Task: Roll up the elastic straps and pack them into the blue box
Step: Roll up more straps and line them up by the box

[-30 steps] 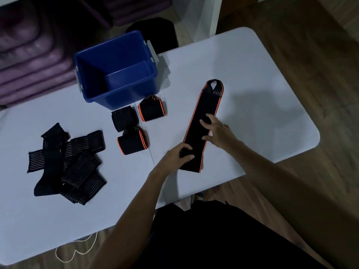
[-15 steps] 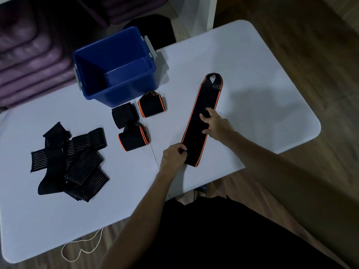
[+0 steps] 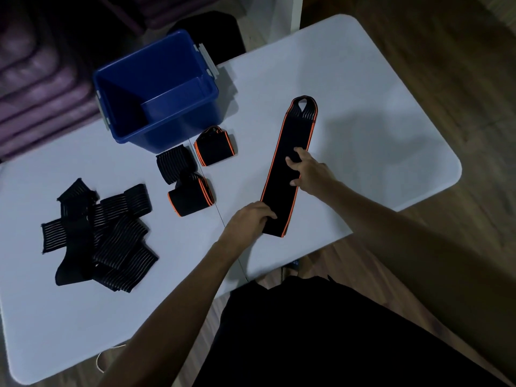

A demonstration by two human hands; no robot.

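Observation:
A long black strap with orange edges (image 3: pixel 290 152) lies flat and stretched out on the white table (image 3: pixel 377 135), its loop end pointing away from me. My left hand (image 3: pixel 248 222) pinches the strap's near left edge. My right hand (image 3: pixel 310 171) presses on its middle with fingers spread. The blue box (image 3: pixel 156 93) stands at the back left and looks empty. In front of it lie three rolled straps: a striped black one (image 3: pixel 176 166) and two orange-edged ones (image 3: pixel 215 146) (image 3: pixel 192 196).
A pile of several unrolled black striped straps (image 3: pixel 95 236) lies on the table's left side. A white cord (image 3: pixel 109 356) hangs at the near edge. Purple cushions (image 3: pixel 42 88) and a black object (image 3: pixel 209 29) sit behind the table. Wooden floor lies to the right.
My left hand shifted from lying over the strap's near end to gripping its left edge. My right hand slid slightly up the strap. The strap stays flat.

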